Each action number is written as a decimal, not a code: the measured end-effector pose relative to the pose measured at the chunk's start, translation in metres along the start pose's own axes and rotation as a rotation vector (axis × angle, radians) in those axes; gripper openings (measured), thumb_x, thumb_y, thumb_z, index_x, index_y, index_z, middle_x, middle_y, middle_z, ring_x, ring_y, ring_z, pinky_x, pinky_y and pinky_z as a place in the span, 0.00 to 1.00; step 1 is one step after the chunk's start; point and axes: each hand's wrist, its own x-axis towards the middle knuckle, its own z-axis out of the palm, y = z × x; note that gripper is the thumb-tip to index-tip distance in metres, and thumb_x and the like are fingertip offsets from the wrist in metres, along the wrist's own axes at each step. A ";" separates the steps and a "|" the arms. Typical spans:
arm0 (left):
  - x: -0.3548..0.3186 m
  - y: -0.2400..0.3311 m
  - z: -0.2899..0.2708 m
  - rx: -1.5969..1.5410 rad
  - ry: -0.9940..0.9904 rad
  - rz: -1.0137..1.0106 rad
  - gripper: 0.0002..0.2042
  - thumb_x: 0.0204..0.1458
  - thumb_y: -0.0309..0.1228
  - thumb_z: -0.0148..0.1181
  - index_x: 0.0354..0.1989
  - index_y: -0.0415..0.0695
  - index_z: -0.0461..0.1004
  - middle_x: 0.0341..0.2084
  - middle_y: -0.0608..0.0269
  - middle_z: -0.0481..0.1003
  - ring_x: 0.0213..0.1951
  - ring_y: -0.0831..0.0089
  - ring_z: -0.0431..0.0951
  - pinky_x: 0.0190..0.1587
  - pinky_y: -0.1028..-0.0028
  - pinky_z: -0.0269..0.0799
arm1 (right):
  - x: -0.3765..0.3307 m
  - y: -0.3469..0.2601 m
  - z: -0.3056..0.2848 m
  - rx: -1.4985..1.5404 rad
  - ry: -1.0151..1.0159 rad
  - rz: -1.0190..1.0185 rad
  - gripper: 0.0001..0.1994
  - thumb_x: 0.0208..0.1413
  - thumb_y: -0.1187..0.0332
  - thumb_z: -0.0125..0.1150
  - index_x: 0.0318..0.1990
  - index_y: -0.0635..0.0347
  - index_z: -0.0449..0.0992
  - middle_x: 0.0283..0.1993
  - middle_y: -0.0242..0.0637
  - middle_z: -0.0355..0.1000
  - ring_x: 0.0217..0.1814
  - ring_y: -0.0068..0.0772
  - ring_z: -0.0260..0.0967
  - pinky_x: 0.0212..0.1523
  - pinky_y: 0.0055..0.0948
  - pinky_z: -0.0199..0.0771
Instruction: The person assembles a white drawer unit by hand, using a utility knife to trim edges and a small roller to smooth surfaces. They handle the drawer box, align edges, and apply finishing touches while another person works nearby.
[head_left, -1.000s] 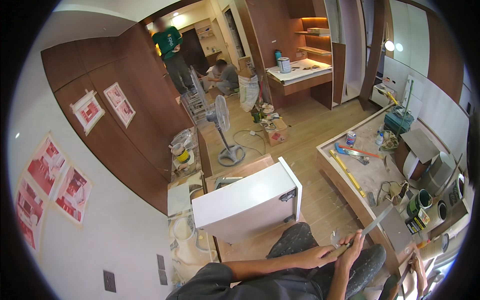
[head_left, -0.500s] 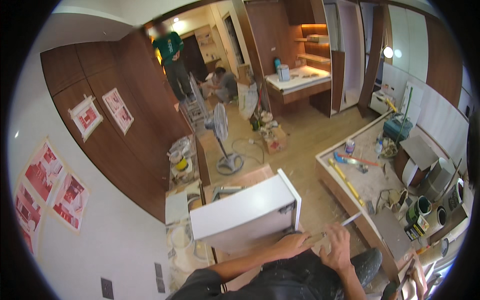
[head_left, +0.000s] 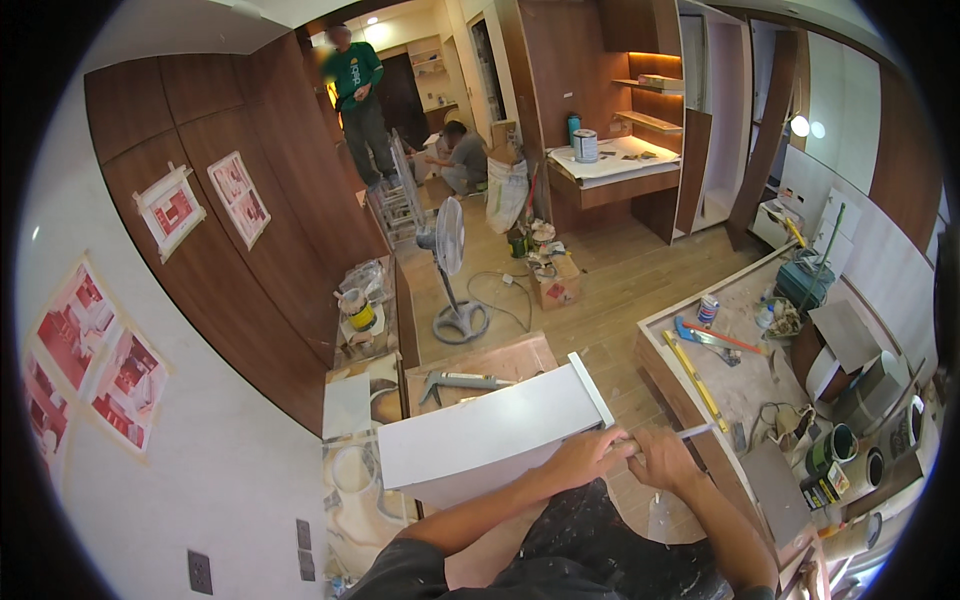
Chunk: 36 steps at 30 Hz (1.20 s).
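My left hand (head_left: 590, 455) and my right hand (head_left: 662, 460) are closed and almost touching, just in front of a white drawer-like box (head_left: 490, 425). Between them shows a short tan, handle-like piece (head_left: 628, 447), gripped by the left fingers. From the right hand a thin pale strip (head_left: 697, 430) sticks out to the right; its kind is unclear. The box lies tilted on a wooden work surface (head_left: 480, 352), its raised white edge panel (head_left: 590, 388) nearest my hands. Behind the box lies a caulking gun (head_left: 470, 381).
At right, a low wooden platform (head_left: 655, 345) holds a yellow spirit level (head_left: 693, 380), a blue-handled tool (head_left: 690, 330), a toolbox (head_left: 803, 285) and open cans (head_left: 832, 447). Ahead stands a fan (head_left: 450, 240) with a floor cable. Two people are farther back, one standing (head_left: 355, 80), one crouching (head_left: 463, 160).
My hands have come closer together and my right hand has lowered slightly, turning knuckles up. My legs have shifted and the view has moved a little. The box stays on the work surface.
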 end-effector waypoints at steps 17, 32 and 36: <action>0.020 -0.066 -0.029 0.181 0.412 0.124 0.15 0.53 0.34 0.66 0.46 0.40 0.80 0.34 0.56 0.72 0.38 0.59 0.71 0.43 0.64 0.67 | 0.115 0.057 0.017 -0.208 -0.395 0.089 0.09 0.45 0.61 0.64 0.30 0.55 0.78 0.27 0.44 0.77 0.32 0.51 0.77 0.35 0.47 0.77; 0.048 -0.091 -0.068 0.158 0.457 -0.070 0.14 0.52 0.32 0.66 0.42 0.34 0.79 0.31 0.53 0.72 0.38 0.57 0.72 0.44 0.62 0.68 | 0.192 0.082 0.054 -0.368 -0.365 -0.013 0.06 0.47 0.68 0.61 0.29 0.57 0.81 0.28 0.46 0.78 0.32 0.48 0.80 0.33 0.43 0.79; 0.059 -0.108 -0.084 0.206 0.472 -0.080 0.14 0.52 0.33 0.66 0.42 0.35 0.79 0.31 0.52 0.72 0.38 0.56 0.72 0.44 0.62 0.68 | 0.220 0.081 0.060 -0.369 -0.354 0.002 0.06 0.47 0.68 0.60 0.29 0.57 0.82 0.29 0.47 0.79 0.34 0.48 0.80 0.35 0.42 0.79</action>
